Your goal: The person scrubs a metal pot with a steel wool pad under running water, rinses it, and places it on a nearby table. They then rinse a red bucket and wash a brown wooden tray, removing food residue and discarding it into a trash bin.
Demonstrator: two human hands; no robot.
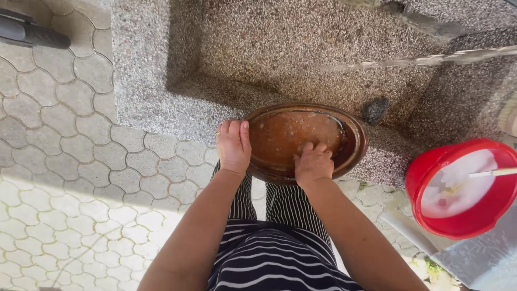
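- Gripping the near-left rim of a brown bowl, the left hand has its fingers pressed together and curled over the edge, thumb on the outer side.
- The right hand reaches inside the bowl at its near side, knuckles up and fingers bunched together, tips pressed down onto the inner surface; whether it holds anything beneath cannot be told.
- The bowl is round and glazed, smeared inside with orange-brown residue, and it rests tilted on the near ledge of a pebbled stone basin.
- A dark drain hole sits in the basin floor just beyond the bowl, to its right.
- A thin stream of water crosses the upper right of the basin, well apart from the bowl.
- A red tub stands to the right of the bowl, near but apart from it, holding cloudy white liquid and a pale stick-like handle that leans on its right rim.
- Below the hands, a dark garment with white stripes covers the person's lap.
- Pale paving in scalloped shapes spreads to the left of the basin.
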